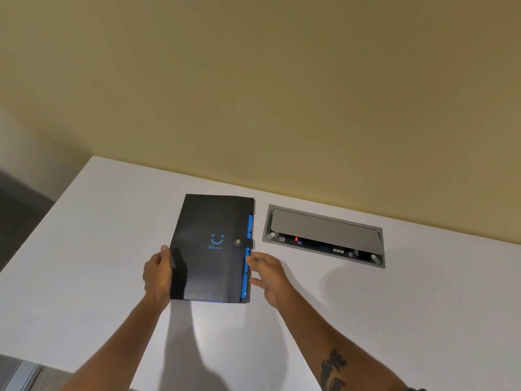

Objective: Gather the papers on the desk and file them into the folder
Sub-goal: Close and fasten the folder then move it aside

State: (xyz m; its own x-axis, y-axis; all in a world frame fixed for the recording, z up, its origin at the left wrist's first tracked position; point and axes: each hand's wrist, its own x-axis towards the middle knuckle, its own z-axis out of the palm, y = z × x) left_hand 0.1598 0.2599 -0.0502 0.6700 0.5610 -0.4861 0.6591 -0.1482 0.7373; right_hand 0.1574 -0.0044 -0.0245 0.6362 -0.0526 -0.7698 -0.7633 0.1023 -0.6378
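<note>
Gripping the near left edge of the folder, the left hand had its thumb laid on the black cover and its fingers curled out of sight beneath. At the opposite edge the right hand was open, fingers spread and loose, the fingertips touching or just beside the blue tabs that ran down the folder's right side; whether they actually pressed on them could not be told.

The folder was closed, its strap fastened over the right edge by a metal snap. A blue smiling face with small blurred lettering under it was printed near the middle of the cover, and a row of pale dots ran along the near edge. It lay on, or barely off, the white desk, toward the far side, near the yellow wall.

Just right of the folder, a grey cable hatch was set into the desk, its lid tilted open, with a small red light inside. A dark tattoo showed on the right forearm.
</note>
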